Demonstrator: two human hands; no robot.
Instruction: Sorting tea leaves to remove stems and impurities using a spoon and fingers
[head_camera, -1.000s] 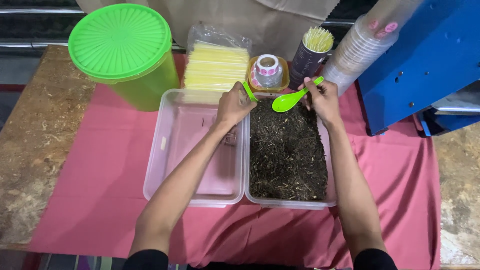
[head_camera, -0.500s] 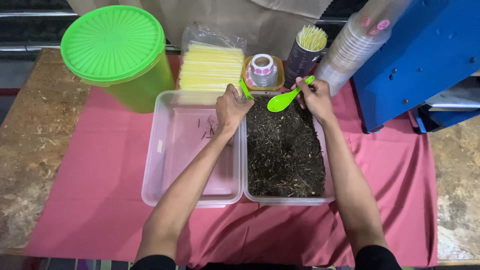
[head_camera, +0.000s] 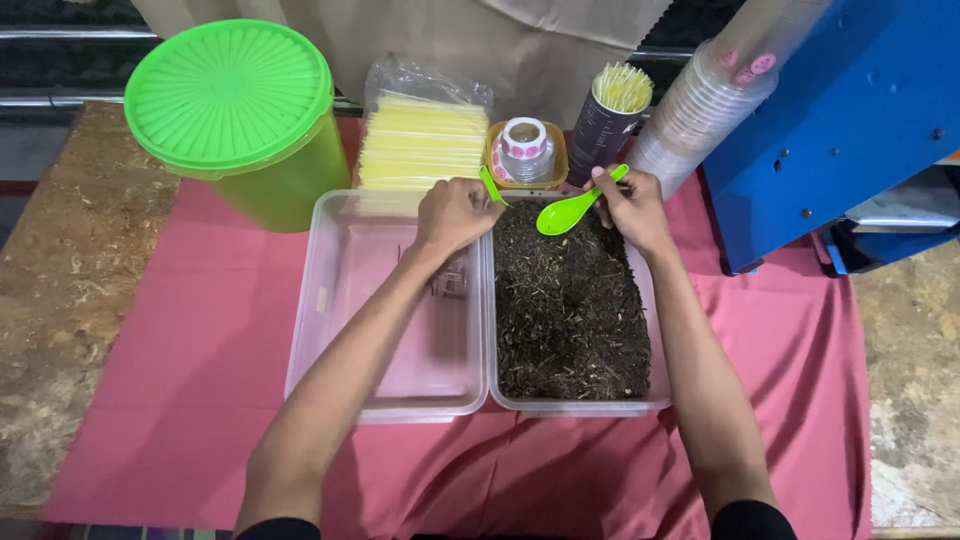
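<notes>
View: a head-worn camera looked straight down at two bare forearms reaching across a desk (head_camera: 60, 300) covered by a pink cloth (head_camera: 200, 380).

Right hand: the right hand (head_camera: 628, 208) was closed around the handle of a bright green spoon (head_camera: 570, 209) — the bowl pointed left and hung just above the far end of the dark material, seemingly empty.

Left hand: the left hand (head_camera: 455, 212) was curled shut around a second green piece (head_camera: 491, 185), only a short strip of it showing past the knuckles; what it was could not be told.

Filled tub: a clear plastic tub (head_camera: 655, 340) on the right held dark, dry, shredded leaf-like material (head_camera: 570, 310), nearly to the brim.

Empty tub: a matching clear tub (head_camera: 320, 300) sat touching it on the left, with only a few dark flecks inside.

Behind the tubs: a lime-green lidded bucket (head_camera: 235, 110), a bag of pale yellow strips (head_camera: 420, 140), a roll of round stickers (head_camera: 525, 140) in a small tray, a dark cup of thin sticks (head_camera: 610, 115) and a stack of clear plastic cups (head_camera: 700, 110).

Right edge: a blue metal machine (head_camera: 840, 110).

Step in hand: both hands appeared poised at the far rim, the spoon readied over the leaves.

Next move calls for: judging by the pose, a dip of the spoon's bowl into the leaves, kept level — the loose bits would spill easily.
</notes>
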